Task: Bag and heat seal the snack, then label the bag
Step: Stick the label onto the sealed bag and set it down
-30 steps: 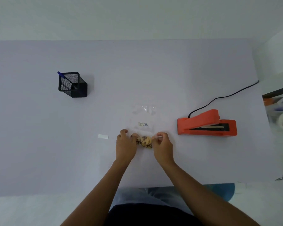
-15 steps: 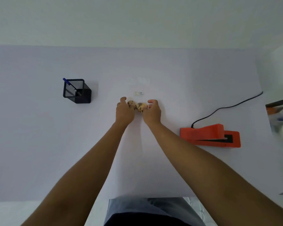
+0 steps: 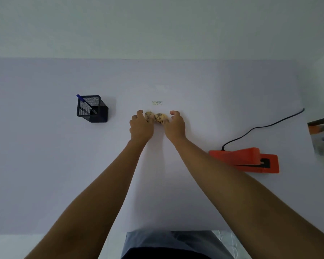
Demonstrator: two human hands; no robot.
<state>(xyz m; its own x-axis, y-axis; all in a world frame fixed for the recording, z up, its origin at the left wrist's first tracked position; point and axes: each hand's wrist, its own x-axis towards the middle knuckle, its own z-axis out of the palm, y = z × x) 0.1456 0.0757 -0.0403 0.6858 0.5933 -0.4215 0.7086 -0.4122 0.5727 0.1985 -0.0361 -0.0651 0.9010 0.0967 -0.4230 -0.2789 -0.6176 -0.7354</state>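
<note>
Holding the snack [image 3: 157, 117] between them at table [image 3: 45, 165] centre, the left hand [image 3: 141, 126] and right hand [image 3: 175, 125] curl their fingers round its ends. Bagging looks barely begun; the clear bag is hard to make out. Sealer [image 3: 245, 160] at 4 o'clock sits unused, so sealing and labelling seem left.

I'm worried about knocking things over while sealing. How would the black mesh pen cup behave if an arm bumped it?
The pen cup looks like thin wire mesh holding a single pen, so it is probably light and would slide or tip easily. Its square base should keep it from rolling. The pen leans against one corner, so it may shift or fall out.
</note>
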